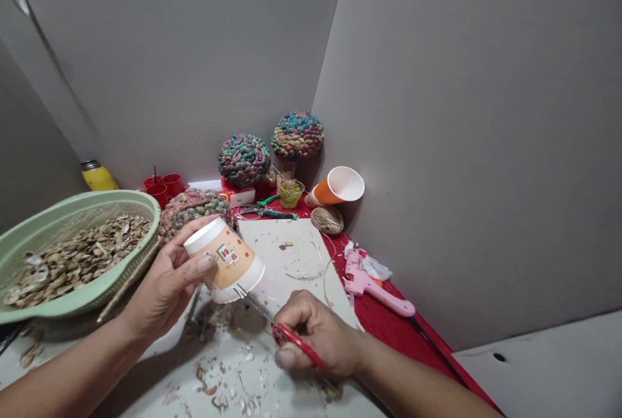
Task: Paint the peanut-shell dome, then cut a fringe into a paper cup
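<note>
My left hand (168,278) is closed around a paper cup (233,253), white with an orange printed band, tilted on its side above the table. Short slits show at the cup's lower right rim. My right hand (315,334) grips red-handled scissors (299,343), whose blades reach up to that slit rim. Bits of shell and scraps lie on the pale board (286,372) beneath both hands. Behind my left hand sits a reddish, knobbly shell-covered ball (197,207), partly hidden by the hand and cup.
A green basket of shells (153,210) stands at left. At the back are two colourful balls (244,160), pliers (279,214), a small paint cup (291,194), an orange cup (330,191), twine (326,220) and red cups (172,183). A pink glue gun (376,291) lies right, beside the wall.
</note>
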Demonstrator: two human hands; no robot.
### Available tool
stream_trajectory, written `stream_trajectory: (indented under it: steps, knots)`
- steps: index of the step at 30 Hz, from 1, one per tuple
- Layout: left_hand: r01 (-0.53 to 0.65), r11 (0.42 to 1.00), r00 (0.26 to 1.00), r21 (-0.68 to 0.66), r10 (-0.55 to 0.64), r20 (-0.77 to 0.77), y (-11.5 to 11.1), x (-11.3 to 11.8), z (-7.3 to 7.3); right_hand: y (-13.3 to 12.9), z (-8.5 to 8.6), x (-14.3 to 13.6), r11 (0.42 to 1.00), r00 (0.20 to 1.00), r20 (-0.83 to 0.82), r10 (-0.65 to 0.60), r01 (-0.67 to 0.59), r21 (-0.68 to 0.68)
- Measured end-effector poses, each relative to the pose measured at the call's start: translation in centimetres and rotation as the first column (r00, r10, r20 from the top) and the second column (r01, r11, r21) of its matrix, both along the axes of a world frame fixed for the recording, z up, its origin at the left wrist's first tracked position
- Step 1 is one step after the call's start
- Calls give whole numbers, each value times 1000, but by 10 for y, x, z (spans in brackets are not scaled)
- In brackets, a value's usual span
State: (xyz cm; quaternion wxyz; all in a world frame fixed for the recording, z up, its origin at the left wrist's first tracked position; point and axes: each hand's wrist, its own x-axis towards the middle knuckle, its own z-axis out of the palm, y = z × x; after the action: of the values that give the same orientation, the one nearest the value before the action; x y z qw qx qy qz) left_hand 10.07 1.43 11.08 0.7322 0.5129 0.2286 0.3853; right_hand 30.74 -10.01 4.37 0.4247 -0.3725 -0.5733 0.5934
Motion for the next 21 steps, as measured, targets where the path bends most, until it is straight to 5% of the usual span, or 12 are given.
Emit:
stream_trajectory:
  steps: [21]
  knots:
    - [100, 977, 994, 191, -104, 14, 8, -6, 7, -1, 0, -1, 980, 982, -113, 151, -164, -115]
